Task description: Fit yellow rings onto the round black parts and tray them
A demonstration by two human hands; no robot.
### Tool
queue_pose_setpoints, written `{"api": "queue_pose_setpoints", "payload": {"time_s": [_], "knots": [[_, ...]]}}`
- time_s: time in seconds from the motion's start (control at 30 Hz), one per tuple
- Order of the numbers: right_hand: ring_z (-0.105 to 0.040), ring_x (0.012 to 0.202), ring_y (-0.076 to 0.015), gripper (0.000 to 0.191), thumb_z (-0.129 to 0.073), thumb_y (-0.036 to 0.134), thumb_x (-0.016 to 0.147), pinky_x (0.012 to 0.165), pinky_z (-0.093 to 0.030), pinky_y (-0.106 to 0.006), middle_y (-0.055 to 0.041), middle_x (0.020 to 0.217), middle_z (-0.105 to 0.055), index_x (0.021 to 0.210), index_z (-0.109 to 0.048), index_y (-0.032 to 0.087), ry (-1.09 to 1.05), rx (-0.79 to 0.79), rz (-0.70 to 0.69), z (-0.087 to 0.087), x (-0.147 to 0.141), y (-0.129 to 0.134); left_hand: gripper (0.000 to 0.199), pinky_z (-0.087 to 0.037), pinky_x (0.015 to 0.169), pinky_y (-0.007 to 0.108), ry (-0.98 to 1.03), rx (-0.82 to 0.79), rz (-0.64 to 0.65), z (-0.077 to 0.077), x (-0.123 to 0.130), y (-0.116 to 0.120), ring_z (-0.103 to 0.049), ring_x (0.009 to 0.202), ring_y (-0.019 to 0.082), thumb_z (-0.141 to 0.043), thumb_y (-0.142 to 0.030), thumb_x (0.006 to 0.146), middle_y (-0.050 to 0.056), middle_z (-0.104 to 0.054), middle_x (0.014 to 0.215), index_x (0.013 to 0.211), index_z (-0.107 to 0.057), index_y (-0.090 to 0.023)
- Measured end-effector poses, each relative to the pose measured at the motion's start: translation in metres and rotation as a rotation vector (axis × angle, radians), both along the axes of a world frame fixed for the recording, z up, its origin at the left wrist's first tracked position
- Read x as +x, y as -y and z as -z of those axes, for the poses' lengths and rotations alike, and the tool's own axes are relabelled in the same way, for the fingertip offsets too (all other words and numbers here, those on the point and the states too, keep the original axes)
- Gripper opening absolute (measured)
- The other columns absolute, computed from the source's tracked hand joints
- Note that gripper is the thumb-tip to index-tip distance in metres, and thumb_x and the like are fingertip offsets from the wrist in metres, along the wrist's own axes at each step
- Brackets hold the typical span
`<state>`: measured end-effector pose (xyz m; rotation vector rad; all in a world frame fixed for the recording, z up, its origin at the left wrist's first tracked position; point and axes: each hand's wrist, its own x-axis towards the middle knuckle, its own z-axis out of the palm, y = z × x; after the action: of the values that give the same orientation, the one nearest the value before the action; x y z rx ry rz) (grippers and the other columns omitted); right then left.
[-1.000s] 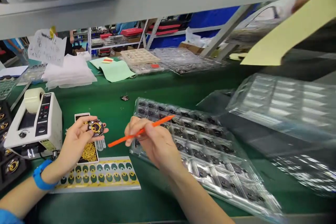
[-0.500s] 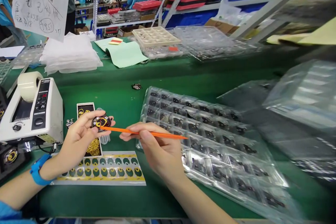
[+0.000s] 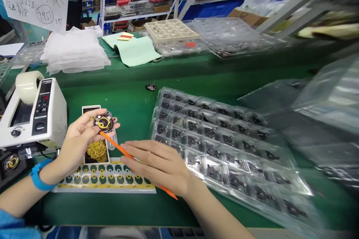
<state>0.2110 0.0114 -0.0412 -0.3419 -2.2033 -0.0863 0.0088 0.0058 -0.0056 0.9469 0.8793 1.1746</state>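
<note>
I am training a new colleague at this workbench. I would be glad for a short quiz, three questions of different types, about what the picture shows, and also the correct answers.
1. Multiple choice. Which colour is the pointed stick under the fingers of the right hand?
A) green
B) orange
C) white

2. True or false. The blue wristband is worn on the same side as the hand with the stick.

3. Fill in the missing word. Near the left hand, which holds a round black disc, a small box contains a heap of thin ____ loops.

Key: 1 B; 2 false; 3 yellow
</note>
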Motion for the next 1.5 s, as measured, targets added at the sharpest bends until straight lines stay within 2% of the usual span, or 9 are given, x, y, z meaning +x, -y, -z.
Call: {"api": "queue_pose_setpoints", "payload": {"time_s": [0.1,0.3,0.47,0.67,0.97,1.13,1.27,1.4,1.5], "knots": [[-0.073,0.083,-0.0189,0.011,-0.056,0.014,0.093,0.068,-0.062,-0.028,-0.0076,0.086,-0.077,0.093,-0.067,0.015,-0.031,0.024,0.008,0.003,-0.002,0.002,0.024,-0.06,0.089,0.033,-0.003,-0.053,-0.021,0.003,0.002,-0.002,-0.072,0.099,0.024,-0.06,-0.013,0.085,0.007,-0.076,0.1,0.109,-0.064,-0.015],[-0.071,0.077,-0.0186,0.024,-0.056,0.012,0.091,0.064,-0.06,-0.031,-0.0071,0.082,-0.074,0.111,-0.068,0.02,-0.472,-0.345,0.083,0.011,-0.006,0.009,0.031,-0.057,0.095,0.037,-0.03,-0.03,0.039,0.013,0.005,0.003,-0.065,0.113,0.024,-0.06,-0.018,0.087,0.006,-0.073,0.108,0.118,-0.06,-0.019],[-0.069,0.075,-0.0179,0.033,-0.059,0.005,0.086,0.062,-0.058,-0.03,-0.006,0.082,-0.074,0.113,-0.068,0.023,-0.544,-0.388,0.1,0.019,-0.013,0.01,0.034,-0.055,0.098,0.037,-0.044,0.0,0.046,0.017,0.01,0.009,-0.059,0.121,0.024,-0.061,-0.022,0.089,0.007,-0.067,0.124,0.123,-0.056,-0.021],[-0.069,0.078,-0.0163,0.027,-0.057,0.003,0.087,0.068,-0.059,-0.028,-0.0069,0.082,-0.073,0.108,-0.066,0.018,-0.492,-0.333,0.125,0.02,-0.018,0.011,0.038,-0.054,0.099,0.04,-0.007,-0.005,0.049,0.022,0.015,0.012,-0.062,0.118,0.025,-0.062,-0.024,0.089,0.008,-0.067,0.122,0.125,-0.051,-0.019],[-0.072,0.084,-0.0223,0.012,-0.054,0.004,0.09,0.077,-0.064,-0.033,-0.0162,0.084,-0.074,0.096,-0.064,0.002,-0.101,0.138,0.143,0.025,-0.018,0.003,0.033,-0.058,0.09,0.039,-0.061,-0.062,-0.027,0.022,0.016,0.007,-0.065,0.113,0.028,-0.057,-0.018,0.085,0.01,-0.071,0.11,0.119,-0.057,-0.016],[-0.071,0.085,-0.0228,0.013,-0.057,0.004,0.088,0.077,-0.063,-0.034,-0.0159,0.088,-0.074,0.099,-0.064,0.003,-0.028,0.168,0.166,0.028,-0.017,0.001,0.031,-0.059,0.088,0.035,-0.057,-0.121,-0.038,0.023,0.013,-0.002,-0.07,0.102,0.024,-0.056,-0.013,0.081,0.008,-0.074,0.098,0.111,-0.06,-0.014],[-0.067,0.082,-0.0188,0.017,-0.052,0.008,0.092,0.07,-0.059,-0.033,-0.0098,0.085,-0.072,0.103,-0.064,0.012,-0.322,-0.104,0.155,0.024,-0.011,0.002,0.025,-0.061,0.08,0.031,-0.025,-0.15,-0.012,0.023,0.009,-0.008,-0.073,0.093,0.024,-0.061,-0.014,0.077,0.008,-0.075,0.096,0.103,-0.062,-0.013],[-0.063,0.073,-0.0135,0.02,-0.049,0.018,0.096,0.063,-0.053,-0.027,-0.0026,0.081,-0.068,0.099,-0.068,0.023,-0.813,-0.539,0.155,0.023,-0.009,0.001,0.024,-0.061,0.068,0.024,-0.116,-0.1,0.005,0.022,0.007,-0.008,-0.075,0.082,0.021,-0.071,-0.018,0.075,0.006,-0.074,0.091,0.096,-0.062,-0.015],[-0.06,0.065,-0.0122,0.023,-0.052,0.033,0.096,0.057,-0.051,-0.025,-0.0012,0.073,-0.065,0.087,-0.071,0.023,-1.013,-0.863,0.08,0.024,-0.01,-0.004,0.023,-0.059,0.058,0.021,-0.179,-0.028,0.017,0.021,0.008,-0.007,-0.075,0.073,0.019,-0.073,-0.018,0.071,0.005,-0.073,0.085,0.091,-0.061,-0.015]]}}
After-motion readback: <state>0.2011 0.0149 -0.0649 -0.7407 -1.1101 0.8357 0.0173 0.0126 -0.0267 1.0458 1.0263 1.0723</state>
